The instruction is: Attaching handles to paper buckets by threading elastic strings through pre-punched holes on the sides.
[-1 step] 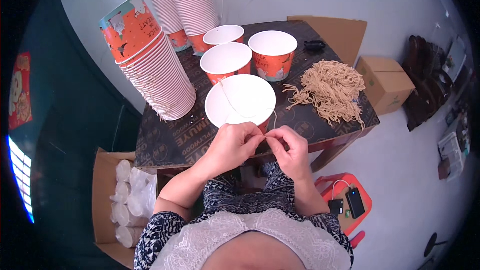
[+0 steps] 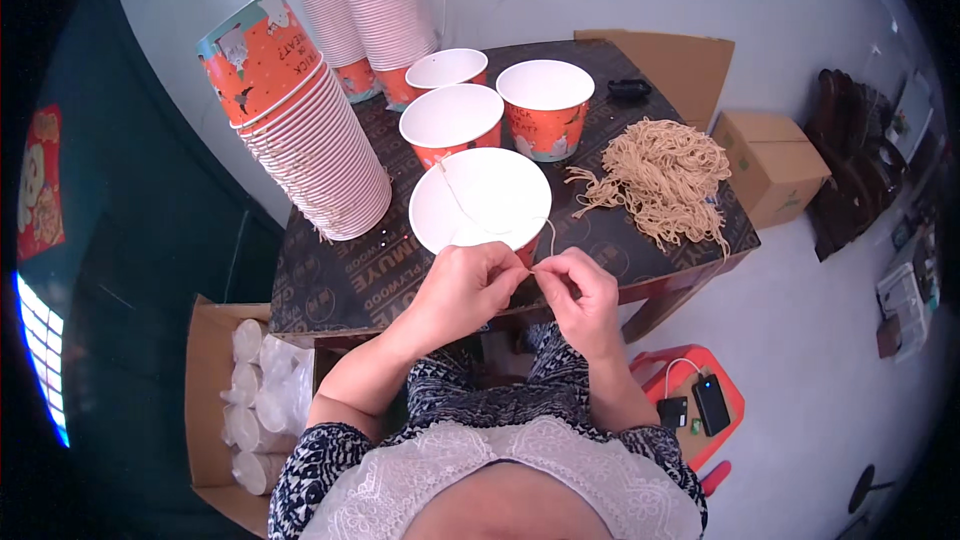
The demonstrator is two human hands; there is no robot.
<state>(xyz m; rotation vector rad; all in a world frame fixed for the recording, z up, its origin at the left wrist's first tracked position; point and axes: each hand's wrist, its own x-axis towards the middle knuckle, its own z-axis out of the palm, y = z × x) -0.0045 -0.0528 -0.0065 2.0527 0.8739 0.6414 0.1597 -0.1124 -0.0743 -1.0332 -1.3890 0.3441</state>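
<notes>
Head view: left hand (image 2: 460,290) and right hand (image 2: 582,302) pinch the cord (image 2: 552,233), fingertips nearly touching, beside the front cup (image 2: 510,190). Beyond the right hand, it arcs leftward across the mouth.

Cups (image 2: 546,112) on table (image 2: 345,288) between cup stack (image 2: 318,162) and string bundle (image 2: 665,180)

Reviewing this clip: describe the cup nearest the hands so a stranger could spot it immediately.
Start at the dark table; right of the tall left-hand stack of cups stand four single cups. The wanted cup sits closest to the person, just beyond the left hand and right hand. Unlike the other three, it shows a beige cord running across its white opening.
</notes>
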